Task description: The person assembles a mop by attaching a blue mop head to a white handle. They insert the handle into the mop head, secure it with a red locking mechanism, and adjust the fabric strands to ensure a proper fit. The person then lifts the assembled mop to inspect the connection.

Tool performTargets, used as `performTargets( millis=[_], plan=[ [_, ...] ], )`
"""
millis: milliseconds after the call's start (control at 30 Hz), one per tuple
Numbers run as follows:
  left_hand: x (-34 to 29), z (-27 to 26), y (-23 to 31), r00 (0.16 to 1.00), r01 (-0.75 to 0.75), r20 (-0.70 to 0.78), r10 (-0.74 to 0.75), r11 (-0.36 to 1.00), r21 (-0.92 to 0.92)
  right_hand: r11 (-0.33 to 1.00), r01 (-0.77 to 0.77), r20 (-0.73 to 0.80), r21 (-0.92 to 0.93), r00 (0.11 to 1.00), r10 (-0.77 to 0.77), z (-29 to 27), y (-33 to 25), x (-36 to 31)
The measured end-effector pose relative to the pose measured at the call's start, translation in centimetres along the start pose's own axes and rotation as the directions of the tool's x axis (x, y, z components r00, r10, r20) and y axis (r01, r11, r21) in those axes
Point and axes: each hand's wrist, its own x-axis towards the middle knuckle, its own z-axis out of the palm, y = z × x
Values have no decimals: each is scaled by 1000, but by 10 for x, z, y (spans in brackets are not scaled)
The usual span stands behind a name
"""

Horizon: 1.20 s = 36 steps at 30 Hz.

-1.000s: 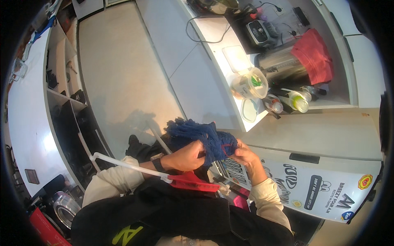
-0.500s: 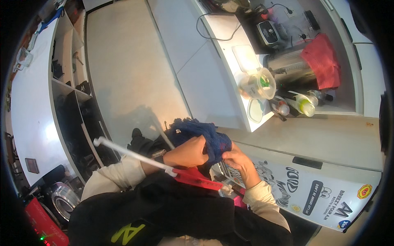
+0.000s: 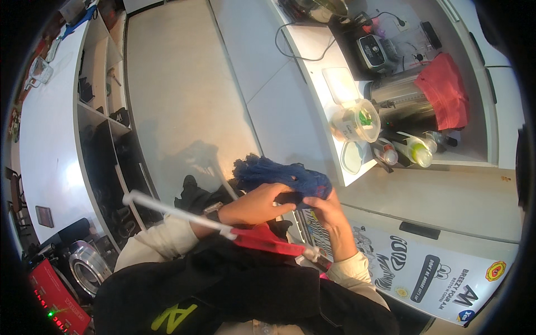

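A dark blue shaggy cloth, like a mop cover, is stretched between my hands in front of my body. Its frayed end points left, over the floor. My left hand, a watch on its wrist, pinches the near edge of the cloth; the fingertips are partly hidden by the fabric. My right hand grips the right end, thumb on top and fingers behind. Below my left wrist lies a white pole slanting across my forearm. It joins a flat red plate close to my dark apron.
To the right, a white counter holds a clear plastic tub, a steel dispenser under a red cloth, and bottles. A white cabinet with open shelves stands left. A red device sits lower left.
The cloth's right end has shifted right and the fabric is stretched out more lengthwise. My left hand has opened from a fist to a looser pinch. The view has tilted slightly.
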Motion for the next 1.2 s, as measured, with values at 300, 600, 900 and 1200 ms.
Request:
performTargets(
  millis=[300,600,900,1200],
  plan=[
    [-20,-18,-13,928,52,370,48,965,-257,982,185,-110,27,977,-181,-29,-40,-7],
    [-38,-42,-15,882,-243,219,418,800,-549,954,247,-271,-167,919,-286,-59,-72,-38],
    [-32,-43,-11,922,-44,331,198,907,-420,969,198,-296,-145,926,-234,-46,-50,-64],
    [2,-18,-13,894,-180,340,292,928,-326,974,172,-226,-147,953,-202,-17,-36,-79]
  ],
)
